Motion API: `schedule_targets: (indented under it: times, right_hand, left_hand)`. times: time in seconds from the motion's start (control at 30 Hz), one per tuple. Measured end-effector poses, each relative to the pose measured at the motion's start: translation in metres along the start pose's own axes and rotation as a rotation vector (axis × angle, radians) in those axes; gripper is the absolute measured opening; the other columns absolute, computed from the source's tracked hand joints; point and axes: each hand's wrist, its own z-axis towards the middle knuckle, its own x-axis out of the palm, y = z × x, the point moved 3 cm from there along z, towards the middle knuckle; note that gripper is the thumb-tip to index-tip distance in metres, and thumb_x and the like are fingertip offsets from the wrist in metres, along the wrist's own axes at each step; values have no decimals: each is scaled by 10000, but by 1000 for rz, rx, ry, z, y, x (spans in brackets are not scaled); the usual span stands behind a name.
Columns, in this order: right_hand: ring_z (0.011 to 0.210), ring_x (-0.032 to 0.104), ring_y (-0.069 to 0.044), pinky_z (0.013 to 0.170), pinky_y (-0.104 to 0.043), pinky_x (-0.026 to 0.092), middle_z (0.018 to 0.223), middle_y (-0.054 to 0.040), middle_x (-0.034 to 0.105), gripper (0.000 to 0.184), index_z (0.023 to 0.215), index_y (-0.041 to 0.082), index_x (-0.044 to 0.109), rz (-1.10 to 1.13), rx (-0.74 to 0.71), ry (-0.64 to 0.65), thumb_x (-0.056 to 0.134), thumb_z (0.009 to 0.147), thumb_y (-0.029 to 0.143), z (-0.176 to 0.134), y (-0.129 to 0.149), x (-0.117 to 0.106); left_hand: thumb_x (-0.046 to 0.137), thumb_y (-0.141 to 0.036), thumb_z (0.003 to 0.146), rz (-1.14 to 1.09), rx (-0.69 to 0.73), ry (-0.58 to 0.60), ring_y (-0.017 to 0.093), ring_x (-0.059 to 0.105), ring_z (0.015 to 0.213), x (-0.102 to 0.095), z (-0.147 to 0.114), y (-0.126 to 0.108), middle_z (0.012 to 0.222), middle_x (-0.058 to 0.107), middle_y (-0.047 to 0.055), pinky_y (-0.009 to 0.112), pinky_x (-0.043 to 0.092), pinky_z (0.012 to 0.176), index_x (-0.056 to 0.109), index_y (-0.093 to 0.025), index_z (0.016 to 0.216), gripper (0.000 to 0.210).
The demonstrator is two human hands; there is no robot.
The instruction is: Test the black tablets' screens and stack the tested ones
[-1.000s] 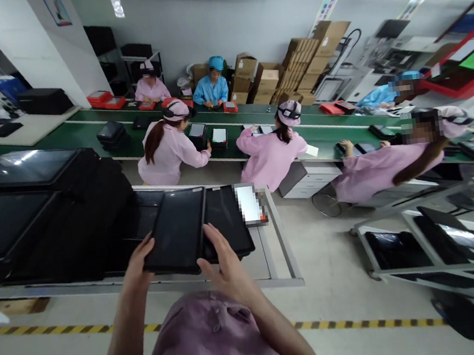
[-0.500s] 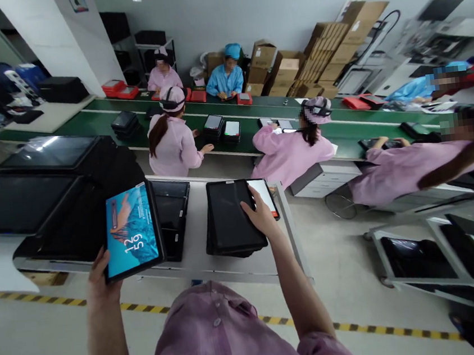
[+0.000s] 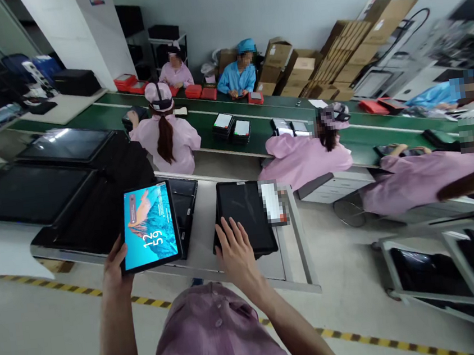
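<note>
The left hand (image 3: 117, 263) has its grip closed on the lower left edge of a lit tablet (image 3: 151, 223) near the desk (image 3: 203, 212), where the right hand (image 3: 237, 253) lies open, fingers extended, on stacked dark tablets (image 3: 243, 204).

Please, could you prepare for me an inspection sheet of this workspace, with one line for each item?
Surface: grey cart top, carrying the tablets.
Job's things: lit tablet, screen showing 12 59; dark tablet, unlit, lying on others.
Clutter: black stack behind the lit tablet; blurred white item beside the dark tablet.
Left grip: holds the lit tablet at its left lower edge.
Right grip: fingers spread over the dark tablet; firmness of contact cannot be told.
Cables: dark curved cable or hose near cardboard boxes.
Surroundings: co-workers at a green bench; striped floor line.
</note>
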Motion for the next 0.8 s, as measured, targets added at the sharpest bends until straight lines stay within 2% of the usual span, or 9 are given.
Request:
schedule_targets:
  times: [0.1,0.17,0.27,0.33,0.47,0.53,0.6,0.73,0.8]
  right_hand:
    - [1645,390,-336,1358,-598,328,1744,-103,459,637,1679,246,455,50,-92,29,615,1064,292,-15,-28,-20]
    - [1599,465,-321,1340,-608,360,1685,-87,543,615,1666,295,468,134,-57,-18,621,1072,347,-28,-57,-33]
    - [1556,514,-339,1267,-616,453,1635,-140,582,550,1613,265,534,269,233,-205,574,1095,446,-47,-100,-43]
    - [1503,573,-347,1195,-589,530,1610,-163,602,582,1612,248,536,408,424,-249,552,1093,512,-58,-114,-38]
    - [1462,622,-330,1158,-525,570,1609,-144,617,697,1669,247,466,665,647,-263,540,1073,601,-68,-105,-20]
    - [1496,590,-338,1210,-539,526,1622,-132,608,710,1651,244,502,719,699,-306,548,1058,631,-69,-98,-16]
    - [1507,579,-340,1240,-549,497,1616,-128,617,703,1619,234,551,771,714,-333,540,1054,651,-69,-97,-15]
    - [1538,547,-340,1276,-574,456,1632,-133,601,686,1611,217,565,827,708,-343,470,1087,650,-70,-97,-17]
    - [1545,540,-343,1286,-596,442,1637,-134,594,658,1619,225,554,799,678,-319,448,1105,622,-71,-90,-19]
  left_hand:
    - [982,-364,674,1,5,-8,270,776,1099,-3,1,-2,1112,859,-2,345,658,915,774,-243,1338,706]
    - [978,-369,670,1,-8,5,269,782,1097,0,-1,-2,1126,860,-13,343,663,907,775,-259,1333,702]
    - [1003,-383,615,12,-67,67,307,796,1116,19,-11,6,1130,865,25,396,662,961,767,-244,1349,784]
    - [1019,-396,586,15,-115,153,342,799,1136,46,-23,18,1108,869,63,447,651,1010,767,-222,1358,831]
    - [988,-473,660,-2,-223,431,415,750,1264,119,-62,52,1214,849,132,512,619,1076,796,-216,1339,751]
    - [981,-473,679,2,-232,500,421,724,1311,151,-82,64,1323,815,132,515,605,1098,792,-224,1359,748]
    - [966,-458,715,44,-152,542,399,674,1392,174,-97,69,1419,773,110,490,565,1160,775,-231,1390,737]
    - [905,-459,803,243,55,586,376,552,1527,186,-100,64,1513,717,91,468,465,1261,792,-233,1356,608]
    - [919,-412,795,325,58,593,367,465,1597,182,-89,64,1599,648,81,462,417,1298,795,-250,1344,585]
